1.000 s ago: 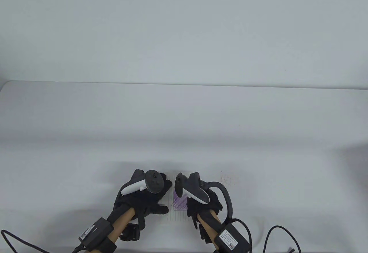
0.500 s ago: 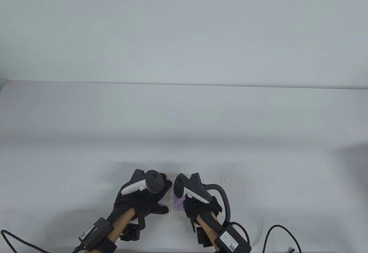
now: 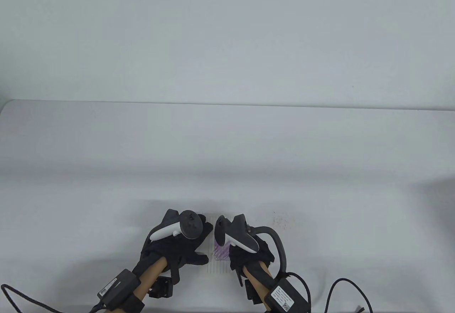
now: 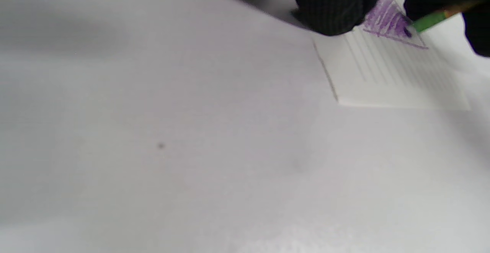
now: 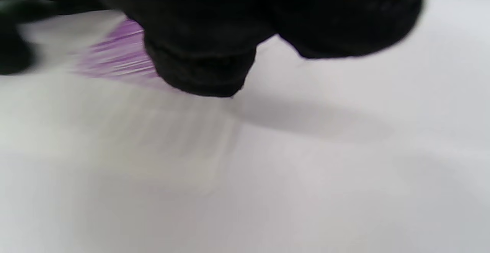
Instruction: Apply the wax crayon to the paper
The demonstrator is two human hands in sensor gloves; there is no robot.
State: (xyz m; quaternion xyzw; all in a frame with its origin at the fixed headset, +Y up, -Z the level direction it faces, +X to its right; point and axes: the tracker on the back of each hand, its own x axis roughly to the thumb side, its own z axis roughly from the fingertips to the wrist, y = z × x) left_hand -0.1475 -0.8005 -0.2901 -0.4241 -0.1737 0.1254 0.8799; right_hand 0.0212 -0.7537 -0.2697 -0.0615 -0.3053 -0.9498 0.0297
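Crayon (image 4: 430,21), brittle, is pinched low near its tip by the right hand (image 3: 249,252); the left hand (image 3: 177,245) presses the thin, slippery paper (image 4: 383,73) flat.

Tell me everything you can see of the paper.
The paper is a small white sheet with faint ruled lines, lying flat on the white table between the two hands. A patch of purple scribble covers its middle part; the near part is still bare. The left hand presses a finger on its left edge, and the right hand holds a crayon with its dark tip on the purple patch.
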